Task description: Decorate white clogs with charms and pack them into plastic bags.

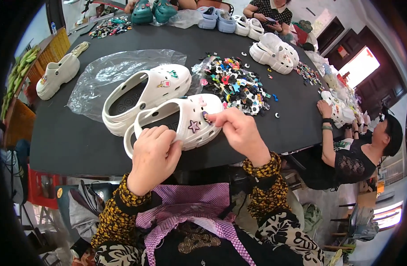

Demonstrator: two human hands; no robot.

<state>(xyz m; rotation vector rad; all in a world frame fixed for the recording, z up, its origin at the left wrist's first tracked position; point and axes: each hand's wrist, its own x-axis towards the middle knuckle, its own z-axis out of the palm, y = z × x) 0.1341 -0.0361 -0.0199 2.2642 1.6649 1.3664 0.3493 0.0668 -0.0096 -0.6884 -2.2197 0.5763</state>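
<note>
A white foam clog (pixel 200 133) with a purple star charm (pixel 193 127) and a pink charm on its upper lies on the black table in front of me. My left hand (pixel 154 148) is closed on the clog's near side by the opening. With thumb and finger, my right hand (pixel 237 128) pinches a small dark purple shoe charm (pixel 206 116) against the clog's upper; the fingers partly cover it. Touching the far side of this clog is a second white clog (pixel 168 84), which carries a green charm and an ice-cream-like charm.
A heap of mixed shoe charms (pixel 236 84) spreads beyond my right hand. Clear plastic bags (pixel 97 80) lie behind the clogs. More clogs stand around: a white one (pixel 57 75) at left, a white pair (pixel 274 53) at far right. Co-workers sit at the right and far edges.
</note>
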